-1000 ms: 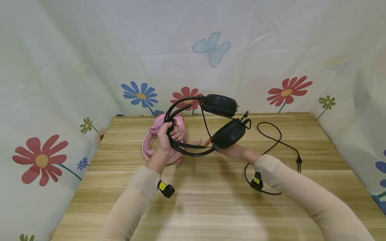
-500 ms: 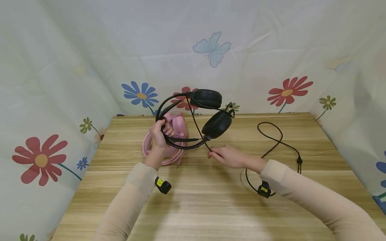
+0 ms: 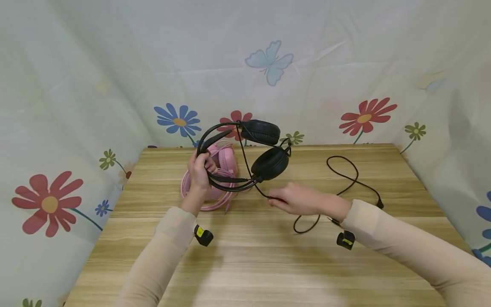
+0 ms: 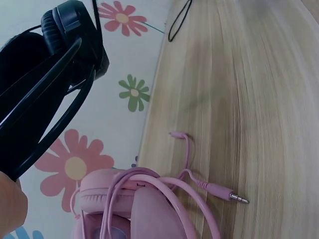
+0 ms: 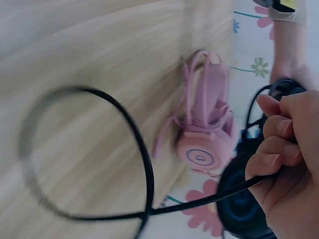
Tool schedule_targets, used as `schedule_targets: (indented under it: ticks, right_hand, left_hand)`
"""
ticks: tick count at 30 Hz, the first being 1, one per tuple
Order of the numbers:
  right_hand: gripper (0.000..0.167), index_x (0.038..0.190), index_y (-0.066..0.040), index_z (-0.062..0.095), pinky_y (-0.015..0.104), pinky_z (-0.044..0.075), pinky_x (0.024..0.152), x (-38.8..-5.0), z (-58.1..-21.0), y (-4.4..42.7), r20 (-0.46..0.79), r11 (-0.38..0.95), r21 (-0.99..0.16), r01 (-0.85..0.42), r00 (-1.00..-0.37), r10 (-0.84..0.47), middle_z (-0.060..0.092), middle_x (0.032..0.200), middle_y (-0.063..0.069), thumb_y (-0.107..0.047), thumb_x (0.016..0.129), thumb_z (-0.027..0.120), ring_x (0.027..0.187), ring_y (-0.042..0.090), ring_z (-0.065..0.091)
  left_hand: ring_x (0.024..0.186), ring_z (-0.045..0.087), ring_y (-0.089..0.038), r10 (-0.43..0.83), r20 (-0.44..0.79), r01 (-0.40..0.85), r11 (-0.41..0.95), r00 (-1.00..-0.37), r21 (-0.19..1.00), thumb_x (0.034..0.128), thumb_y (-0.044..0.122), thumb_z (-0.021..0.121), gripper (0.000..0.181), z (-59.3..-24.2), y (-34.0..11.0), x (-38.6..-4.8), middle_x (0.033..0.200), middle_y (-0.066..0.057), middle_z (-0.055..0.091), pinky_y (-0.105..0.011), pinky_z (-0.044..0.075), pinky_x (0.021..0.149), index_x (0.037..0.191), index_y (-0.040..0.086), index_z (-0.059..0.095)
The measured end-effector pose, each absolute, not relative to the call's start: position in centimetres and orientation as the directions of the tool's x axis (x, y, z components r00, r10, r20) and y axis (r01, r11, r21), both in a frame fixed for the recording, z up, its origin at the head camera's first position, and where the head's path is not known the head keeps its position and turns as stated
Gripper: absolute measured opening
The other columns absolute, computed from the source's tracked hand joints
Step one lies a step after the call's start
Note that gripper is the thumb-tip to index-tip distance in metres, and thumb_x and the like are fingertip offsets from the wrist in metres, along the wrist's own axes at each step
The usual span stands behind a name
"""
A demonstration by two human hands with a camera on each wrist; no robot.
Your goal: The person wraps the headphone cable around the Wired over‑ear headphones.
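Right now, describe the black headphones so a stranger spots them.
Find the wooden table, then the left hand above it. It grips the black headphones by the headband; their cable runs to the right hand. Unlike the pink headphones lying on the table, these are held up.

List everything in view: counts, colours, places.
Table: one, brown, underneath.
Cloth: at least one, printed whitish, behind and beside the table.
Black headphones: one, black, above the table.
Black cable: one, black, from those headphones to the table.
Pink headphones: one, pink, on the table, left of centre.
Pink cable: one, pink, bundled with them.
Plug: at least one, pink and silver, beside them.
Wrist cameras: two, black and yellow, one per wrist.
Sleeves: two, beige, on the arms.
Left hand: one, bare, gripping the black headphones.
Right hand: one, bare, gripping the black cable.
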State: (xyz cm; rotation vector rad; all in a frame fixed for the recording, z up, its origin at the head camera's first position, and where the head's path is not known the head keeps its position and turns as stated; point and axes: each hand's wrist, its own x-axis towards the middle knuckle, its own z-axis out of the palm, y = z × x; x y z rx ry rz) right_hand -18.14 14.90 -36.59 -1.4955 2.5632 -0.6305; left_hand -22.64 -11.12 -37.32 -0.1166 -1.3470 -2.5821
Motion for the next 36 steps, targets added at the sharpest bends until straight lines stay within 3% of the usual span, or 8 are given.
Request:
schedule_targets:
  ticks: [4, 13, 23, 30, 36]
  right_hand:
    - [0.018, 0.079, -0.013, 0.051, 0.015, 0.030, 0.048, -18.4, -35.3, 15.1, 0.107, 0.403, -0.384, -0.831, -0.474, -0.874, 0.035, 0.059, -0.011, -0.018, 0.095, 0.047, 0.046, -0.003, 0.031]
    - [0.007, 0.087, -0.016, 0.057, 0.015, 0.033, 0.050, -19.5, -32.4, 15.7, 0.140, 0.338, -0.338, -0.879, -0.402, -0.905, 0.047, 0.064, -0.011, -0.014, 0.092, 0.053, 0.052, -0.003, 0.035]
    - [0.004, 0.089, -0.017, 0.060, 0.018, 0.031, 0.049, -20.0, -29.1, 16.2, 0.031, 0.396, -0.290, -0.871, -0.422, -0.906, 0.044, 0.060, -0.012, -0.016, 0.090, 0.056, 0.049, -0.002, 0.031]
    - [0.003, 0.085, -0.018, 0.058, 0.019, 0.029, 0.048, -19.9, -26.8, 16.1, 0.008, 0.415, -0.244, -0.876, -0.430, -0.903, 0.040, 0.057, -0.012, -0.018, 0.088, 0.058, 0.047, -0.001, 0.031]
    - [0.004, 0.085, -0.015, 0.057, 0.021, 0.033, 0.051, -20.2, -23.9, 16.0, 0.087, 0.380, -0.197, -0.904, -0.402, -0.912, 0.044, 0.062, -0.009, -0.014, 0.086, 0.061, 0.050, 0.002, 0.032]
  left_hand:
    - [0.040, 0.027, -0.002, -0.166, 0.187, 0.248, -0.536, -0.968, 0.807, 0.0830, 0.003, 0.038, 0.011, -37.6, -11.3, -22.7, 0.051, 0.005, 0.028, -0.018, 0.021, 0.038, 0.076, 0.009, 0.044]
    - [0.041, 0.028, -0.004, -0.214, 0.181, 0.260, -0.444, -0.960, 0.857, 0.0822, 0.005, 0.041, 0.008, -37.5, -11.3, -22.8, 0.050, 0.005, 0.029, -0.018, 0.023, 0.038, 0.077, 0.010, 0.044]
    - [0.041, 0.030, -0.006, -0.275, 0.212, 0.302, -0.348, -0.938, 0.887, 0.0815, 0.002, 0.041, 0.009, -37.3, -11.6, -22.9, 0.051, 0.003, 0.032, -0.019, 0.026, 0.039, 0.075, 0.009, 0.042]
    - [0.038, 0.030, -0.005, -0.335, 0.257, 0.333, -0.195, -0.907, 0.922, 0.0817, 0.002, 0.043, 0.011, -37.7, -11.8, -23.1, 0.049, 0.006, 0.035, -0.018, 0.028, 0.037, 0.074, 0.010, 0.044]
    - [0.038, 0.038, -0.005, -0.359, 0.280, 0.297, 0.010, -0.890, 0.955, 0.0805, 0.004, 0.047, 0.006, -38.8, -12.3, -23.4, 0.048, 0.007, 0.041, -0.018, 0.031, 0.036, 0.077, 0.008, 0.050]
